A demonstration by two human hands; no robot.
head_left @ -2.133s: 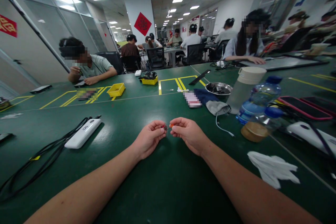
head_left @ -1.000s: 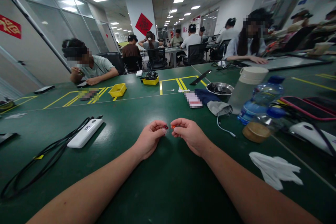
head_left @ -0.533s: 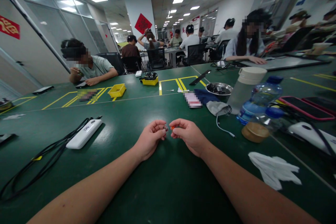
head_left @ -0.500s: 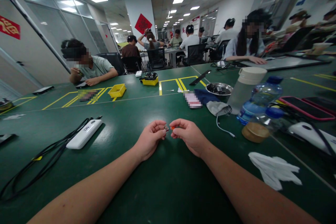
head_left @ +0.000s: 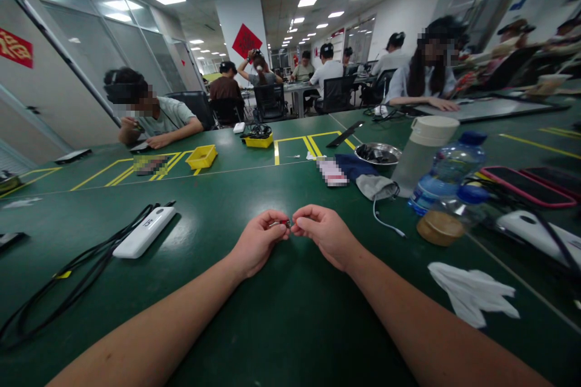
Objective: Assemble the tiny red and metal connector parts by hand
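Note:
Over the middle of the green table my two hands meet at the fingertips. My left hand is closed in a pinch on a small part that looks red and metallic; it is too small to name. My right hand is also pinched, its thumb and forefinger touching or nearly touching the right end of that part. Whatever lies between the right fingertips is hidden by them.
Left of my hands lies a white power bank with black cables. To the right stand a tumbler, a blue-capped water bottle, a bottle of brown liquid and a crumpled white tissue. Yellow trays sit farther back.
The hands have come closer, closing the small gap between their fingertips. An orange bit seen in the right fingers before is now hidden, and red shows at the left fingertips.

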